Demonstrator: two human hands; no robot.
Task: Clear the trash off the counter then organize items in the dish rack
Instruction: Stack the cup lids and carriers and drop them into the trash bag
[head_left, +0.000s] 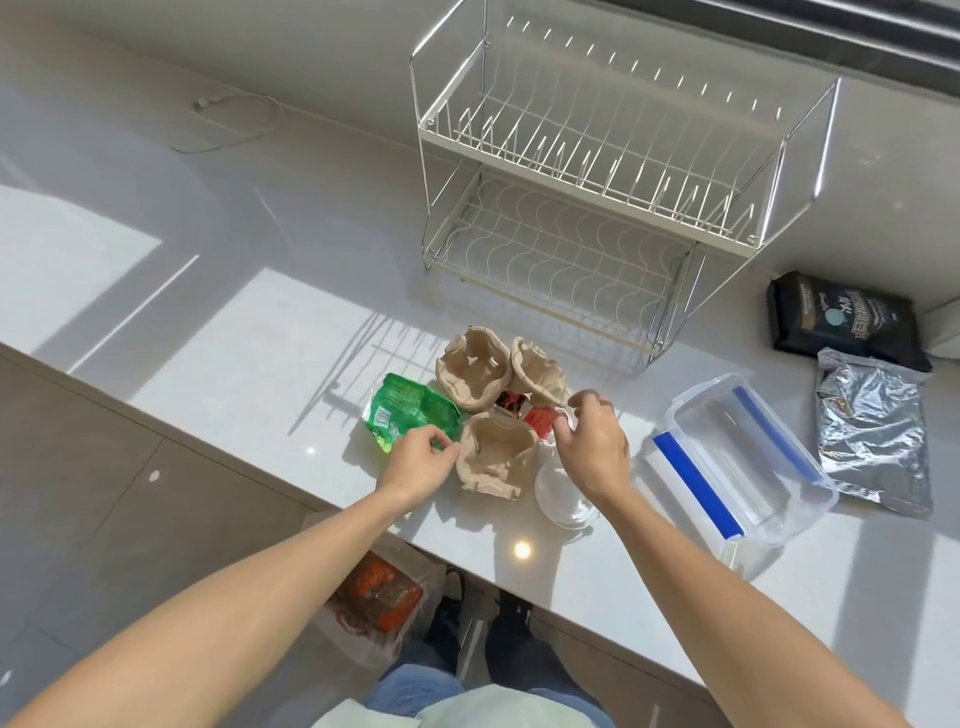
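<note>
Brown pulp cup carrier (496, 415), crumpled into three hollows, lies near the front edge of the white table (234, 332), and we see our hands working at either side of it. Our left hand (418, 460) sits just beside the nearest hollow, its fingers (441, 441) narrowed to a pinch on the edge of a green wrapper (408, 410) that lies touching the carrier's left side. Our right hand (592, 441) hovers over the carrier's right side, fingers curled round something small and white (569, 415); we cannot tell what it is. A red packet (537, 421) shows between the hollows, and a clear round lid (563, 493) rests under our right wrist.

Just right of that stands a clear plastic container (743, 462) with blue clips. Further right lie a silver foil pouch (872, 436) and, behind it, a black bag (847, 319). The white wire dish rack (597, 156), two tiers, stands behind the trash. A white cable (228, 124) trails at the far left. Below the table edge, a plastic bag (379, 608) with orange contents sits on the floor by our feet.
</note>
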